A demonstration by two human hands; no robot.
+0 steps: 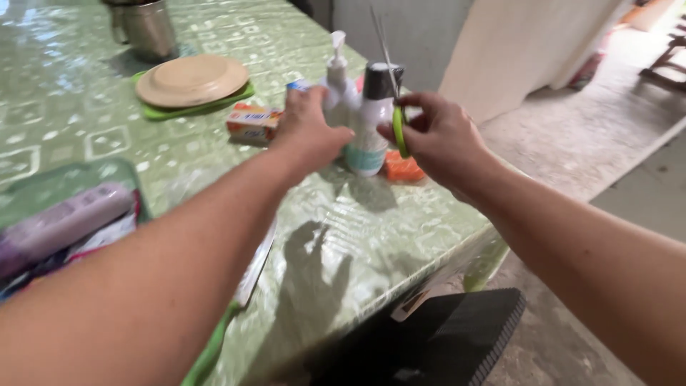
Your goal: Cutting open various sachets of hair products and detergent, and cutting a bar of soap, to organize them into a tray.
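Gripping a pair of scissors point(395, 107) by the green handle, the right hand point(443, 139) holds them upright over the far edge of the table point(357, 236), the thin metal blades pointing up and slightly left. Its fingers are curled through and around the handle loop — a firm, closed hold.

Just left of it, the left hand point(309, 132) reaches forward with fingers bent toward a white bottle point(370, 118) with a dark cap; the fingertips look to be touching or just beside the bottle's side, but whether they actually clasp it cannot be told from this angle. A pump bottle point(337, 78) stands right behind, close against the white one.

An orange block point(404, 168) lies on the table at the bottle's base, and a small orange-and-white box point(251, 123) sits to the left of the left hand. Farther back rests a tan plate point(191, 80) on a green tray point(193, 109), with a metal mug point(146, 28) beyond it. A dark chair point(457, 332) stands below the table's near edge.
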